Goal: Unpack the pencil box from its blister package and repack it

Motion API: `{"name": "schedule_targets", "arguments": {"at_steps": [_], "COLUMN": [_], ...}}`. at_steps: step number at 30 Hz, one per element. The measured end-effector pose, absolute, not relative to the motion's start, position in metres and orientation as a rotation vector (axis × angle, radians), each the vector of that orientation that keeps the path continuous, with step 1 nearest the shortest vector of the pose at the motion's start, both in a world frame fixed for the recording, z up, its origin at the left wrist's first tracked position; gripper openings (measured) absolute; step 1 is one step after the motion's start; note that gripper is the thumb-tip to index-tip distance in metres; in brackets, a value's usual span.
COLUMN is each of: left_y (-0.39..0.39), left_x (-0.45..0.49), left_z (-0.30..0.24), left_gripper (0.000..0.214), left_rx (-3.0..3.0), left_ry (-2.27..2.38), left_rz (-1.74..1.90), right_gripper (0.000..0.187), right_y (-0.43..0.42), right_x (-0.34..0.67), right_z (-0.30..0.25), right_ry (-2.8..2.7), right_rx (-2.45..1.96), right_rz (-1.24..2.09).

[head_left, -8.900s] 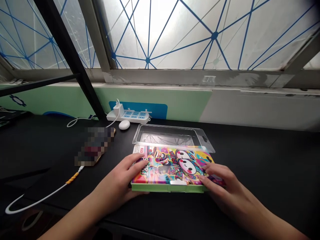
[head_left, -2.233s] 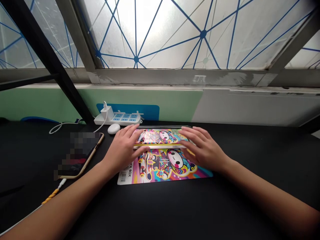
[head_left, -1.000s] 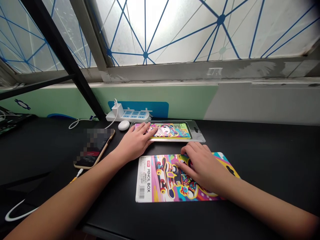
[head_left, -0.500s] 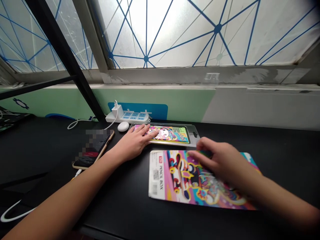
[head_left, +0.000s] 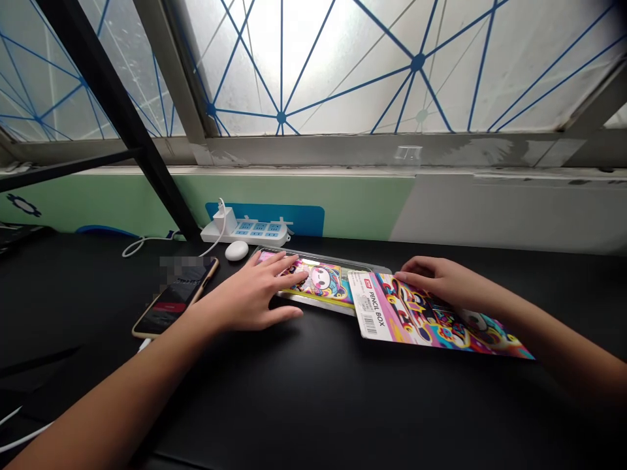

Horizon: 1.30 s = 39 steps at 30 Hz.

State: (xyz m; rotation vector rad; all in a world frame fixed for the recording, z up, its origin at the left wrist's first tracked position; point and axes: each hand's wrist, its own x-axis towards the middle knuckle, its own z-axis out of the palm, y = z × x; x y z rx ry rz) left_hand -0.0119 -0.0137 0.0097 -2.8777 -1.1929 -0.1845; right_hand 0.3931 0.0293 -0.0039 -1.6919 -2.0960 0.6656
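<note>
A colourful pencil box (head_left: 323, 284) lies inside its clear plastic tray (head_left: 377, 268) on the black table (head_left: 313, 391). My left hand (head_left: 249, 297) rests flat on the box's left end, fingers spread. A printed card (head_left: 431, 320) marked "PENCIL BOX" is tilted, with its left end over the tray's right part. My right hand (head_left: 441, 281) grips the card's far edge, fingers curled over it.
A phone (head_left: 174, 297) with a cable lies left of my left hand. A white power strip (head_left: 245, 230) with a charger and a small white case (head_left: 236, 250) sit by the wall. A black post (head_left: 112, 111) slants at the back left.
The box went into the clear tray and the card came out from under it. In the last second my right hand swung the card right and lifted it onto the tray's right end.
</note>
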Motion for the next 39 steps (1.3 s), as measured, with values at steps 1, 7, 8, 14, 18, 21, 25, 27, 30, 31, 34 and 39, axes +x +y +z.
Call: {"name": "schedule_targets", "arguments": {"at_steps": [1, 7, 8, 14, 18, 21, 25, 27, 30, 31, 34, 39], "left_y": [-0.015, -0.018, -0.018, -0.014, -0.016, -0.017, -0.014, -0.012, -0.009, -0.009, -0.009, -0.010], "left_x": [-0.008, 0.016, 0.017, 0.011, 0.010, 0.008, 0.001, -0.001, -0.003, -0.003, -0.003, -0.004], "left_z": [0.008, -0.011, -0.012, -0.004, 0.004, 0.009, 0.009, 0.007, 0.005, 0.005, 0.005, 0.006], "left_gripper": [0.070, 0.073, 0.073, 0.063, 0.054, 0.049, 0.042, 0.039, 0.037, 0.036, 0.036, 0.036], "left_rx": [-2.863, -2.743, -2.745, -2.861, -2.946, -3.020, -3.117, -3.125, -3.128, -3.132, -3.144, -3.147], "left_ry": [-1.211, -1.340, -1.332, -1.247, -1.266, -1.291, -1.343, -1.358, -1.356, -1.350, -1.338, -1.341], "left_rz": [-0.201, -0.200, -0.204, -0.335, -0.385, -0.403, -0.443, -0.501, -0.572, -0.586, -0.606, -0.596], "right_gripper": [0.049, 0.049, 0.049, 0.050, 0.052, 0.055, 0.056, 0.056, 0.057, 0.058, 0.060, 0.061], "right_y": [0.026, 0.012, 0.012, 0.024, 0.031, 0.033, 0.034, 0.034, 0.035, 0.035, 0.035, 0.034], "right_x": [0.386, 0.363, 0.363, 0.382, 0.399, 0.405, 0.407, 0.407, 0.408, 0.409, 0.412, 0.418], "right_z": [-0.003, 0.001, 0.002, 0.000, 0.002, 0.005, 0.005, 0.005, 0.006, 0.007, 0.010, 0.016], "right_ry": [-2.112, -2.142, -2.145, -2.138, -2.178, -2.169, -2.138, -2.140, -2.142, -2.144, -2.152, -2.137], "right_rx": [-1.697, -1.784, -1.793, -1.754, -1.738, -1.747, -1.765, -1.763, -1.779, -1.787, -1.796, -1.828], "right_rz": [0.684, 0.731, 0.758, 1.026, 1.135, 1.162, 1.134, 1.120, 1.084, 1.073, 1.065, 1.076]}}
